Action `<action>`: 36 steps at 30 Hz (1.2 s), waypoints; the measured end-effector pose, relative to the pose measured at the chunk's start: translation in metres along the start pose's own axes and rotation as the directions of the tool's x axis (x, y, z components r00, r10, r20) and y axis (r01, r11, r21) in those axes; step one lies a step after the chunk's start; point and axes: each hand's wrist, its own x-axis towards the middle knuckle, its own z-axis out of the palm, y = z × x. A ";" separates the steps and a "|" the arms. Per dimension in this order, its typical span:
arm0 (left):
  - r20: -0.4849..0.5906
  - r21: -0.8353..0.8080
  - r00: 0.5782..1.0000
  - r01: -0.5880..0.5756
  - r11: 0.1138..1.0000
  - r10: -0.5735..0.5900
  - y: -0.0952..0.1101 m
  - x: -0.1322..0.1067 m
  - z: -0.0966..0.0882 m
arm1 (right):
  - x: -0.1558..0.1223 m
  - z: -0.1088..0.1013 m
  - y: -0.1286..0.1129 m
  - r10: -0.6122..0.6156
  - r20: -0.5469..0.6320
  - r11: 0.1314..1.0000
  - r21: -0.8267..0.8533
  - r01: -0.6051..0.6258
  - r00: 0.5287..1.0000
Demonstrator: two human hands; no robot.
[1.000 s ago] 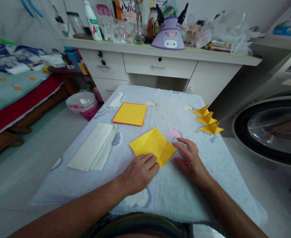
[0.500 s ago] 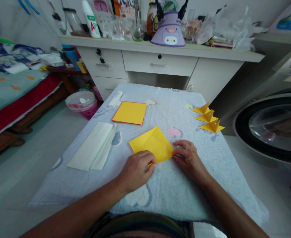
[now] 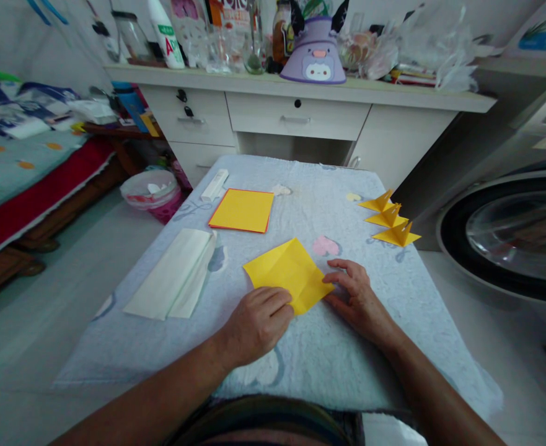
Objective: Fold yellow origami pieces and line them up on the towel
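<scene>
A creased sheet of yellow origami paper (image 3: 291, 269) lies on the cloth-covered table in front of me, one corner pointing away. My left hand (image 3: 261, 322) is closed on its near left edge, thumb and fingers pinching it. At the right corner of the sheet is my right hand (image 3: 354, 297), its thumb below the corner and a finger above it, the index finger lifted a little. Beyond, to the left, sits a stack of square origami paper (image 3: 242, 210), yellow on top with red edges. Several folded yellow paper cranes (image 3: 396, 234) stand in a row at the far right.
White folded tissue (image 3: 173, 272) lies left of the sheet. Behind it is a small white box-like object (image 3: 215, 185). A white desk (image 3: 295, 118) with jars, bottles and a purple visor (image 3: 317, 52) stands beyond the table. A washing machine (image 3: 509, 235) is at right, a bin (image 3: 149, 189) at left.
The right corner of the yellow sheet has shifted slightly right, and its near edge has opened out toward me. My right hand's fingers have spread a little; my left hand has barely moved.
</scene>
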 end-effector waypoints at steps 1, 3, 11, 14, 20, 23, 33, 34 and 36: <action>-0.002 0.002 1.000 0.000 1.000 0.000 0.000 0.000 0.001 | -0.001 0.000 0.000 -0.021 -0.002 1.000 -0.012 0.021 1.000; -0.002 -0.015 1.000 0.007 1.000 -0.007 0.001 0.001 0.003 | -0.002 0.002 0.001 -0.053 -0.005 0.998 -0.040 0.052 0.999; -0.007 -0.229 0.976 0.209 0.951 -0.216 0.004 0.004 -0.001 | -0.001 0.006 0.001 -0.022 0.016 0.998 -0.060 0.023 1.000; 0.035 -0.347 0.937 0.338 0.875 -0.348 0.002 0.005 -0.004 | 0.000 0.005 -0.001 0.006 0.033 0.999 -0.045 -0.005 0.999; 0.059 -0.413 0.867 0.473 0.779 -0.495 -0.002 0.010 -0.007 | 0.002 0.003 -0.004 0.059 0.058 0.998 -0.011 -0.058 0.997; 0.044 -0.343 0.835 0.529 0.776 -0.549 -0.003 0.012 -0.006 | 0.004 0.004 -0.008 0.113 0.063 0.994 -0.016 -0.113 0.992; 0.112 -0.126 0.810 0.586 0.800 -0.576 -0.015 0.013 -0.008 | 0.004 0.012 -0.014 0.239 0.006 0.971 -0.026 -0.239 0.971; 0.131 -0.107 0.807 0.589 0.801 -0.576 -0.017 0.014 -0.009 | 0.004 0.012 -0.014 0.243 0.002 0.970 -0.018 -0.243 0.970; 0.176 -0.064 0.790 0.605 0.794 -0.587 -0.019 0.018 -0.010 | 0.003 0.012 -0.014 0.251 -0.006 0.968 -0.011 -0.251 0.968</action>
